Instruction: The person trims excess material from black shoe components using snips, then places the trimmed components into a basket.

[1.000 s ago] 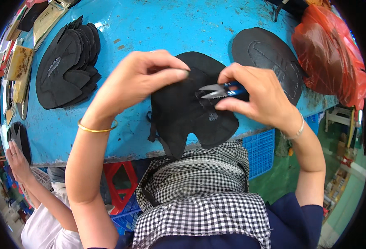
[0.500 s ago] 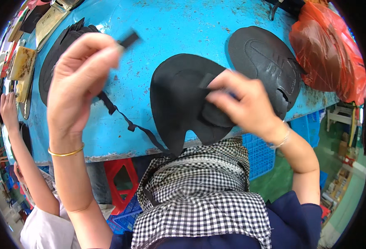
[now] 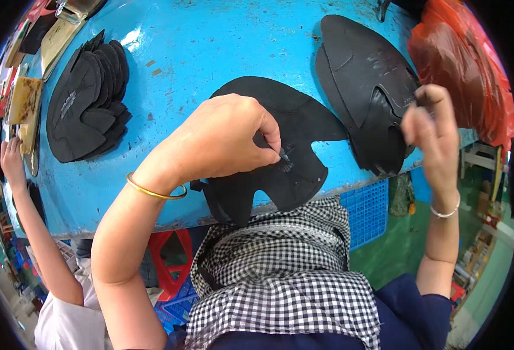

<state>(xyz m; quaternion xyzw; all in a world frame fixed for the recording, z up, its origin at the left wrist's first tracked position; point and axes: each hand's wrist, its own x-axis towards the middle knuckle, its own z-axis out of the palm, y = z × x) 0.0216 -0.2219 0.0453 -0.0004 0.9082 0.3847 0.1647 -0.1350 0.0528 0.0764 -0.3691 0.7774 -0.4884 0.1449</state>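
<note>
A flat black shoe upper (image 3: pixel 268 93) with cut-out legs lies on the blue table in front of me. My left hand (image 3: pixel 222 137) is bent over its middle, thumb and forefinger pinched together beside a pale smeared mark; what the pinch holds, if anything, is hidden. A bit of black strap (image 3: pixel 198 185) shows at the upper's left edge. At the right, my right hand (image 3: pixel 435 131) is raised by the edge of a stack of black uppers (image 3: pixel 365 70). Its fingers are curled and blurred, with something dark near their tips.
Another fanned pile of black pieces (image 3: pixel 85 99) is at the left of the blue table (image 3: pixel 169 64). A red plastic bag (image 3: pixel 467 76) sits at the far right. Another person's hand (image 3: pixel 13 163) reaches in at the left. Below are a red stool (image 3: pixel 172 265) and blue crates (image 3: pixel 365 213).
My left hand has come down and right onto the upper, and the strap it held is no longer stretched out. My right hand has moved right to the stack, whose top looks different.
</note>
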